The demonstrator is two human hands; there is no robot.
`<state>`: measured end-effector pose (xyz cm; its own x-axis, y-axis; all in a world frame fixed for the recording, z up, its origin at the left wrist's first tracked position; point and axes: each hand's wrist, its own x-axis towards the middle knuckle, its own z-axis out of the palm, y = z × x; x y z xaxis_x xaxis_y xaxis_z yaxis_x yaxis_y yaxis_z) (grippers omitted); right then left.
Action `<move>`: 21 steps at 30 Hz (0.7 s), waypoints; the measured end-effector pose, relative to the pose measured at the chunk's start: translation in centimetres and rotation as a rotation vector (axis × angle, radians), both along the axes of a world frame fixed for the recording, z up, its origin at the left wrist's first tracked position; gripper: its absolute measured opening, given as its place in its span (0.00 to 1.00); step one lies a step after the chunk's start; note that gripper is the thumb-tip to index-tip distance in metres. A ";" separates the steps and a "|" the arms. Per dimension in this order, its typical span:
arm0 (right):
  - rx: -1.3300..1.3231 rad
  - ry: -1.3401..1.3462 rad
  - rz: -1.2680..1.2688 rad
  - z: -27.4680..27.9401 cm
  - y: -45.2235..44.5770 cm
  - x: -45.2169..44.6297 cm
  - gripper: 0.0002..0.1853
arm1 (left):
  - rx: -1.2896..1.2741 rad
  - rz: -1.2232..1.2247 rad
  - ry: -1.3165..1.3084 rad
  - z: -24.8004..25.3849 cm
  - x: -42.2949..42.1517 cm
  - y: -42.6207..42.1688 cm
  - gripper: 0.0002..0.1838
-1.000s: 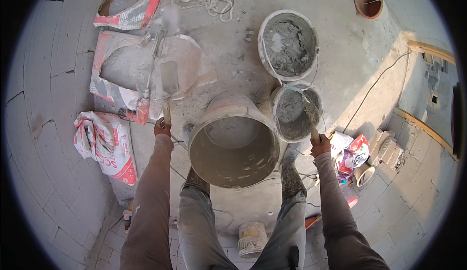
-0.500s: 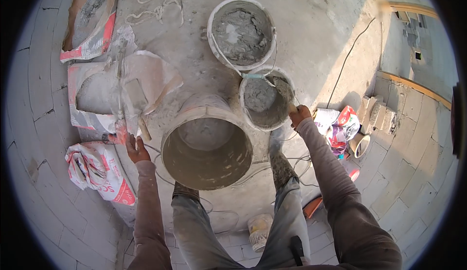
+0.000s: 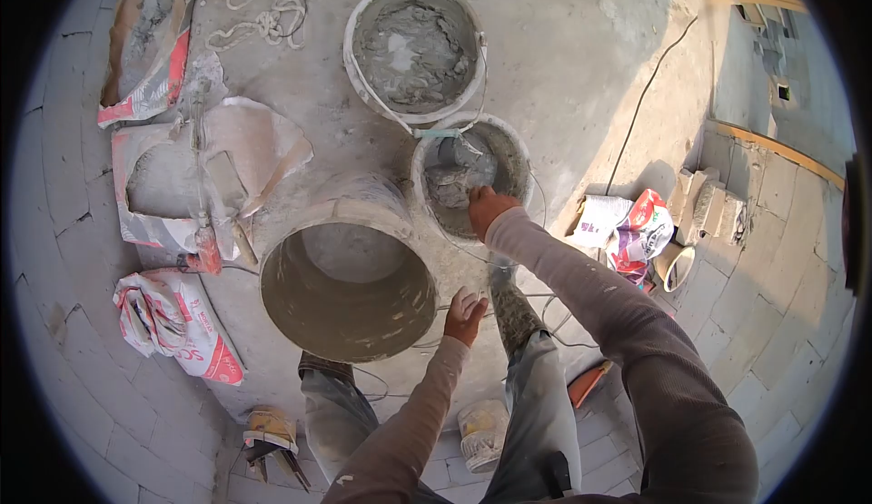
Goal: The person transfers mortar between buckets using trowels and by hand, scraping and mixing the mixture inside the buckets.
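Observation:
My right hand [image 3: 491, 212] is closed around the handle of a trowel [image 3: 464, 177], whose blade is down in the smaller bucket [image 3: 525, 163] among grey mortar. The hand hides most of the handle. Below that bucket, my left hand [image 3: 465, 315] holds nothing, its fingers apart, just right of the large tub [image 3: 350, 345]. The tub is tilted toward me, with a grey coating on its inner wall. Behind the smaller bucket stands a fuller mortar bucket [image 3: 354, 68], its wire handle resting forward over the smaller one's rim.
Torn bags of grey powder [image 3: 150, 227] lie at left, with a mixing drill [image 3: 204, 250] across one. A folded bag [image 3: 209, 340] is nearer. Rope [image 3: 272, 23] lies at the back. Blocks [image 3: 713, 209] and plastic bags [image 3: 640, 232] sit at right; cables cross the floor near my boots.
My left hand has moved right, from beside the mixing drill to below the smaller bucket. My right hand has shifted left over that bucket, turning the trowel toward its middle.

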<state>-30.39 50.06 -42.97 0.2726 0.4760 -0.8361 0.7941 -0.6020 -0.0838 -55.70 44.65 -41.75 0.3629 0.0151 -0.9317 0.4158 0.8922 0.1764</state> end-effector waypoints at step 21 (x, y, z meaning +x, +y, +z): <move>0.086 0.126 -0.427 10.3 -13.1 6.0 0.26 | 0.074 0.511 0.720 -9.8 13.0 -5.7 0.13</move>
